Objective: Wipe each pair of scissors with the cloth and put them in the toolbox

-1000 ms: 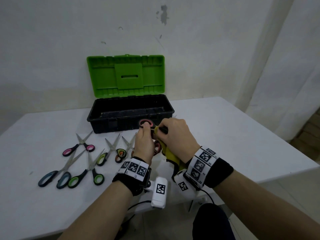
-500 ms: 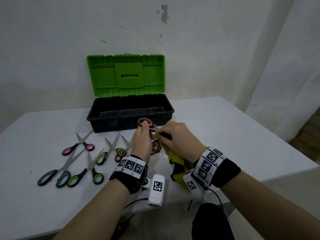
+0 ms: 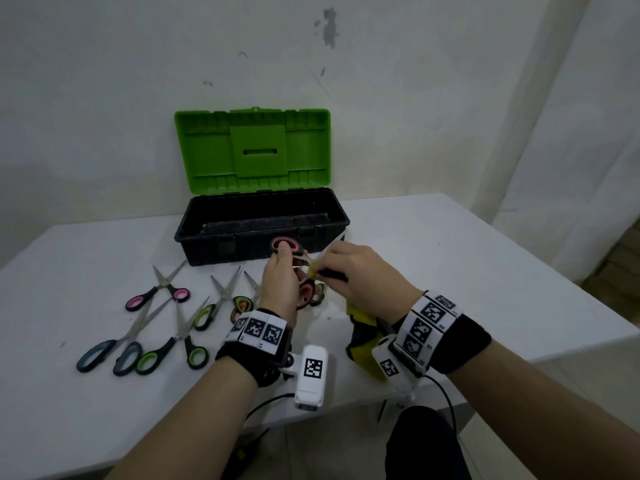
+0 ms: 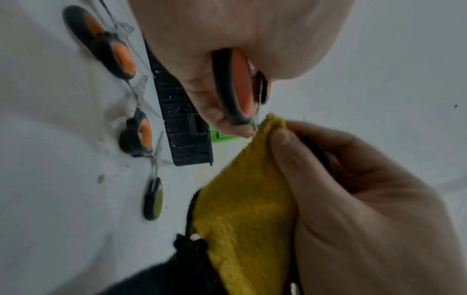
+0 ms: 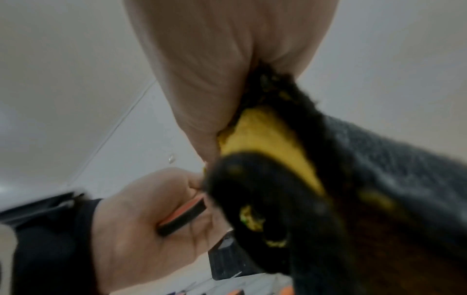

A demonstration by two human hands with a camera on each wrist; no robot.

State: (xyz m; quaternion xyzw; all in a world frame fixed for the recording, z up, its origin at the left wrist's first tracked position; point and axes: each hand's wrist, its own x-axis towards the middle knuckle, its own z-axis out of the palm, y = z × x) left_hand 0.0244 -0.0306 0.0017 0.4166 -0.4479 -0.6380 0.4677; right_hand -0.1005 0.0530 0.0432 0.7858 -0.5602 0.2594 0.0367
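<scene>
My left hand grips a pair of scissors by its red-and-black handles, just in front of the toolbox. My right hand pinches a yellow-and-black cloth around the blades, and the cloth's loose end hangs below the wrist. In the left wrist view the handle sits in my left hand's fingers and the cloth folds over the blade base. The right wrist view shows the cloth bunched in the palm. The black toolbox stands open with its green lid upright.
Several more scissors lie on the white table to my left: a pink-handled pair, a teal pair, green pairs and an orange pair. The table's right edge is near. A wall stands behind the toolbox.
My right hand with the cloth has shifted slightly right along the blades. The left hand has kept its hold on the handles almost in place.
</scene>
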